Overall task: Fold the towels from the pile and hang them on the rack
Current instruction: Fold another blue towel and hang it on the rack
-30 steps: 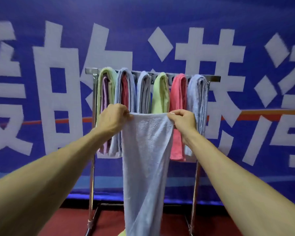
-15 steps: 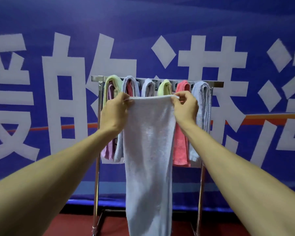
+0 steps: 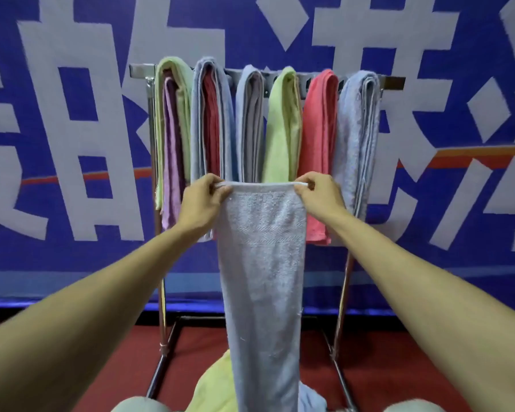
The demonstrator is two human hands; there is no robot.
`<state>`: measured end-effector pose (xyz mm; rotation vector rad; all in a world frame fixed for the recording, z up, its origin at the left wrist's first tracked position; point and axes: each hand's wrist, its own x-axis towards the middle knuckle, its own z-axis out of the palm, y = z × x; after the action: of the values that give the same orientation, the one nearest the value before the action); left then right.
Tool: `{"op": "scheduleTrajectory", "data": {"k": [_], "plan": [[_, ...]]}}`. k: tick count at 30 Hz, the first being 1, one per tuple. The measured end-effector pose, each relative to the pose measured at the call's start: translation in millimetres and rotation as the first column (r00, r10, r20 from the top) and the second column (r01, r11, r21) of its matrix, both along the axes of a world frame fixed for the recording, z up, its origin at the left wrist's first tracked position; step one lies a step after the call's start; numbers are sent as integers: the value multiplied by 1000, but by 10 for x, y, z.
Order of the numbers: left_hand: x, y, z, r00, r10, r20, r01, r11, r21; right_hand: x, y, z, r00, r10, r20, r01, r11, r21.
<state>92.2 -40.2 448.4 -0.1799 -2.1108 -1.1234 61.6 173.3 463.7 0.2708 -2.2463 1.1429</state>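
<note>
Far left and across the whole background: blue banner (image 3: 42, 144) with large white characters.

Rack (image 3: 140, 70): metal, top bar level, standing in front of the banner on the red floor (image 3: 197, 343).

On the bar, in order:
1. green towel (image 3: 176, 84) draped over a lilac towel (image 3: 170, 173)
2. blue towel (image 3: 198, 114) draped over a dark red towel (image 3: 211, 120)
3. grey-blue towel (image 3: 250, 120)
4. light green towel (image 3: 283, 129)
5. coral towel (image 3: 320, 129)
6. folded light-blue towel (image 3: 354, 129), at the right end

All hang folded, side by side.

My left hand (image 3: 202, 200): fingers curled, thumb and fingers pinching the left top corner of the long pale-blue towel (image 3: 262, 263). It sits below the bar, in front of the lower part of towel pair 2.

The long pale-blue towel has its top edge stretched taut and level between my two hands. It is not on the bar. It hangs in front of items 3 and 4 and falls straight down as a narrow strip. Its lower end runs past the bottom of the view.

My right hand (image 3: 320, 194): fingers curled, pinching the right top corner of the same towel, in front of the coral towel.

Pile, bottom centre, behind the hanging strip: a yellow-green towel (image 3: 217, 385) to its left and a blue cloth (image 3: 311, 399) to its right.
</note>
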Motion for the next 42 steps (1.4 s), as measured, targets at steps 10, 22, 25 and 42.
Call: {"op": "scheduleTrajectory", "data": {"k": [10,22,25,42], "plan": [[-263,135,-1839,876,-203,438,35,932,360,-258,56,-1758,838,111,534,135,906,-400],[-335,181,-2193,800,-350,487,62,856,513,-309,77,-2240,792,204,576,193,811,-553],[-318,242,-2224,781,-376,499,58,838,542,-251,-11,-2296,759,227,610,204,807,-555],[-206,399,-2196,709,-547,444,203,762,615,-3,-223,-2250,786,290,545,0,883,-470]]}}
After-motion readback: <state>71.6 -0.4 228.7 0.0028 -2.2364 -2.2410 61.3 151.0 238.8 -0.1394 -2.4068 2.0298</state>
